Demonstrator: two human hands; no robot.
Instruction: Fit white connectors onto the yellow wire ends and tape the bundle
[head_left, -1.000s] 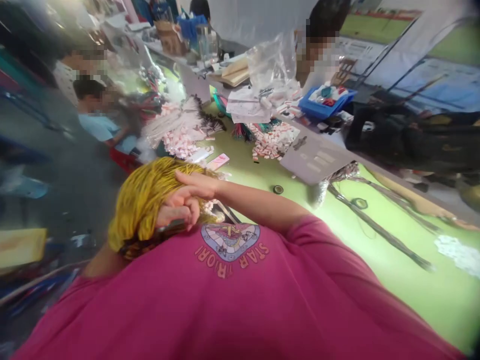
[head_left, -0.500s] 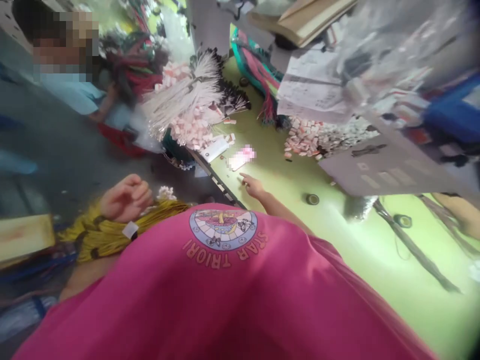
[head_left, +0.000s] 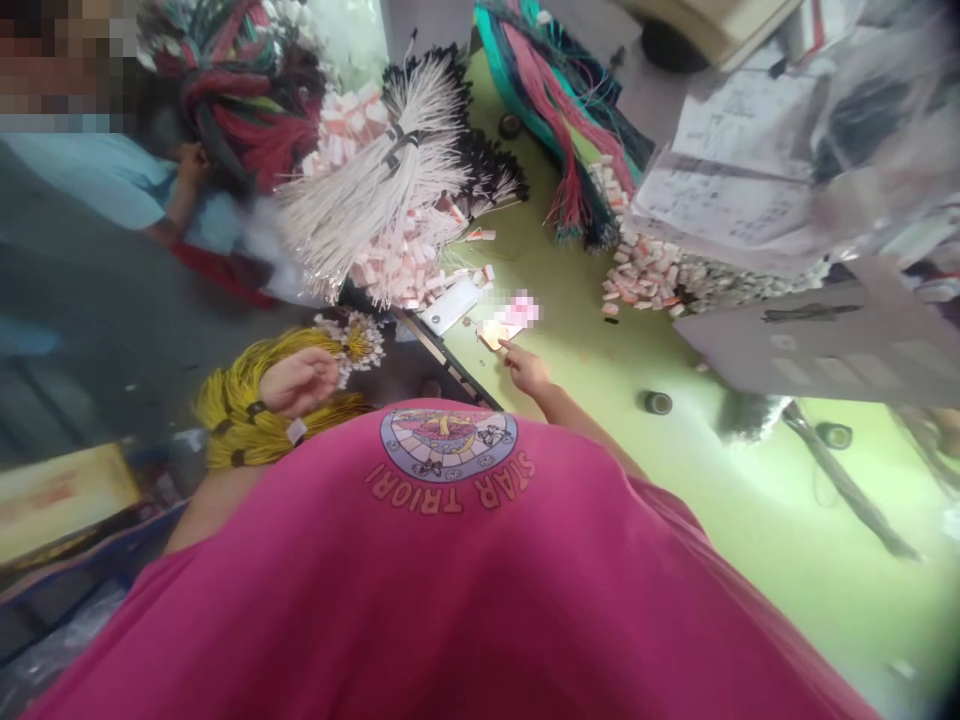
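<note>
My right hand point(head_left: 527, 372) reaches over the green table with its index finger stretched out and the other fingers curled. That fingertip touches the lower end of a phone point(head_left: 495, 334) with a lit, partly blurred screen; the hand holds nothing. On the left, a thick bundle of yellow wires point(head_left: 232, 395) with white connectors point(head_left: 362, 345) hangs over my left forearm and wrist. My left hand point(head_left: 300, 382) is loosely closed, palm up, in front of these wires, and I see nothing between its fingers. A white tag point(head_left: 297, 430) lies by the wrist.
Beside the phone lies a white flat device point(head_left: 451, 305). Behind it are a tied white wire bundle point(head_left: 397, 150) and pink-white connectors. Tape rolls point(head_left: 658, 402), a grey box point(head_left: 795, 345), papers point(head_left: 720, 180) and coloured wires lie rightward. Another person's sleeve point(head_left: 90, 180) shows at left.
My right index finger has moved from just short of the phone onto its lower end. The view has shifted, and my left hand with the yellow wires appears farther right.
</note>
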